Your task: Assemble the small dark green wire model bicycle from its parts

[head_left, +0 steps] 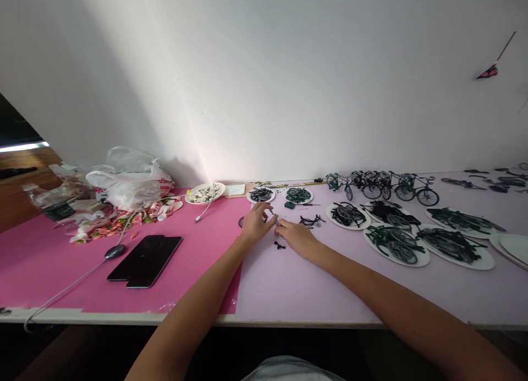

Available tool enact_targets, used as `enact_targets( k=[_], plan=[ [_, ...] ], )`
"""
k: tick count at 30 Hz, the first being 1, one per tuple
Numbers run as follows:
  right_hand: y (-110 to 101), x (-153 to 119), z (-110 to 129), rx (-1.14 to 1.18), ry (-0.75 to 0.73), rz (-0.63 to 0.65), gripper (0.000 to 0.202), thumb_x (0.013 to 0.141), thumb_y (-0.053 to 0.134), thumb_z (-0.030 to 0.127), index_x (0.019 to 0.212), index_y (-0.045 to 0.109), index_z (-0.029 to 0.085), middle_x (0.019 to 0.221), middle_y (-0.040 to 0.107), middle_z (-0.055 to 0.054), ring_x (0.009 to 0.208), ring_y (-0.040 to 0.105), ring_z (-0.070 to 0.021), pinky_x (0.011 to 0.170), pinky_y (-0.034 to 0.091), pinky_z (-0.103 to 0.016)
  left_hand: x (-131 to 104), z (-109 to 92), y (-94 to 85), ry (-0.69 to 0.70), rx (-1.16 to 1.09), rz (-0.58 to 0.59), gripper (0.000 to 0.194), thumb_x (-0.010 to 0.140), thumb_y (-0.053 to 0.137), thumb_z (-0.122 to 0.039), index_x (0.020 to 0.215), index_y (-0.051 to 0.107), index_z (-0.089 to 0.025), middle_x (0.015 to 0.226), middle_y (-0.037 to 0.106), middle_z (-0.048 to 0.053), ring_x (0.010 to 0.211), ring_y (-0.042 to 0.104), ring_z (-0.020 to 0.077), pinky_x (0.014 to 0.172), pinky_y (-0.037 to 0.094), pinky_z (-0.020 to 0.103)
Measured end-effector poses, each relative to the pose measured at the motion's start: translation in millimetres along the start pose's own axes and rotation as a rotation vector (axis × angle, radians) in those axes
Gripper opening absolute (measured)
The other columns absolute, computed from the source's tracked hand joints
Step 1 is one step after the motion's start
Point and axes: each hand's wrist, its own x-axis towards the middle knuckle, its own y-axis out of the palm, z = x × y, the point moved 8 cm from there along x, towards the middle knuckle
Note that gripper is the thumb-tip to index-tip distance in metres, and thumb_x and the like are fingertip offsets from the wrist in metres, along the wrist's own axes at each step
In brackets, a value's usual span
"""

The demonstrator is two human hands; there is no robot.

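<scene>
My left hand [256, 222] and my right hand [296, 237] meet over the lilac part of the table. The fingers of both are closed close together around something small, which is too small and hidden to name. A dark toy wheel [241, 221] lies beside my left hand, partly covered by it. Just below my right fingertips sits a small black part [279, 246]. To the right of that hand lie black toy bicycle pieces [312, 221]. Behind the hands are a plate of black parts [260, 194] and a plate of dark green parts [298, 195].
Assembled toy bicycles [406, 188] stand along the wall at right, behind several plates of parts [396, 243]. On the pink left side lie dark phones [145, 261], a cable puck [114, 252], pink and green pieces [124, 223], a plastic bag [127, 183] and a plate of white pieces [205, 193].
</scene>
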Motion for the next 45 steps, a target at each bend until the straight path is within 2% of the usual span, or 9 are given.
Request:
enact_targets(
  k=[4,9,12,15,20,28,36,45],
  plan=[
    [-2.7,-0.6,-0.4,-0.013,-0.011,-0.021,0.023,0.093,0.052,0.001,0.098,0.065,0.02,0.105,0.064,-0.004,0.076,0.06,-0.0144,0.06,0.033,-0.025,-0.2,-2.5,0.8,0.018,-0.006,0.024,0.023,0.088,0.074,-0.033,0.107,0.07,-0.023,0.127,0.07,0.007,0.075,0.072,0.0128,0.066,0.058,0.027],
    [-12.9,-6.8,-15.7,0.271,0.069,-0.155,0.023,0.095,0.048,0.004,0.099,0.063,0.021,0.097,0.067,-0.002,0.078,0.062,-0.0151,0.068,0.041,-0.025,-1.4,-4.4,1.4,0.052,0.014,0.022,0.023,0.089,0.073,-0.035,0.109,0.069,-0.023,0.127,0.07,0.007,0.074,0.071,0.0129,0.068,0.059,0.028],
    [-26.5,-12.6,-24.7,0.423,0.094,-0.262,0.018,0.098,0.048,0.014,0.101,0.063,0.023,0.099,0.069,-0.003,0.076,0.063,-0.0164,0.071,0.046,-0.027,-2.6,-5.7,2.0,0.043,0.016,0.029,0.022,0.088,0.073,-0.032,0.108,0.07,-0.024,0.126,0.07,0.006,0.074,0.07,0.0124,0.068,0.059,0.028],
    [-41.7,-16.2,-27.7,0.449,0.107,-0.34,0.015,0.101,0.049,0.024,0.1,0.063,0.023,0.1,0.068,-0.004,0.077,0.062,-0.018,0.074,0.048,-0.029,-4.2,-10.2,3.5,0.06,0.009,0.046,0.023,0.088,0.074,-0.034,0.109,0.07,-0.024,0.128,0.069,0.006,0.074,0.07,0.0122,0.069,0.059,0.028],
    [-56.5,-17.3,-22.1,0.469,0.105,-0.407,0.014,0.102,0.049,0.024,0.099,0.062,0.022,0.103,0.065,-0.007,0.081,0.062,-0.019,0.074,0.05,-0.03,-6.5,-18.7,7.3,0.119,0.043,0.058,0.024,0.09,0.072,-0.036,0.11,0.07,-0.023,0.13,0.069,0.008,0.074,0.071,0.0125,0.069,0.058,0.028],
    [-52.6,-18.8,-20.9,0.558,0.06,-0.454,0.017,0.1,0.047,0.022,0.1,0.064,0.023,0.102,0.067,-0.007,0.086,0.064,-0.0209,0.075,0.053,-0.032,-10.5,-33.6,12.2,0.176,0.133,0.123,0.022,0.091,0.07,-0.035,0.111,0.071,-0.025,0.13,0.07,0.007,0.072,0.069,0.0118,0.068,0.055,0.027],
    [-51.3,-18.5,-25.4,0.586,0.07,-0.476,0.012,0.1,0.054,0.025,0.097,0.065,0.022,0.099,0.069,-0.006,0.072,0.059,-0.0174,0.064,0.049,-0.029,-9.9,-32.9,10.0,0.19,0.17,0.072,0.023,0.091,0.07,-0.038,0.109,0.072,-0.023,0.126,0.072,0.007,0.068,0.067,0.0107,0.063,0.051,0.025],
    [-51.8,-18.8,-23.7,0.623,0.057,-0.496,0.011,0.1,0.056,0.028,0.097,0.065,0.023,0.098,0.067,-0.006,0.072,0.058,-0.0174,0.064,0.048,-0.03,-11.2,-36.7,9.7,0.24,0.178,0.055,0.022,0.092,0.07,-0.038,0.108,0.073,-0.023,0.124,0.072,0.007,0.07,0.067,0.0107,0.063,0.05,0.024]
  ],
)
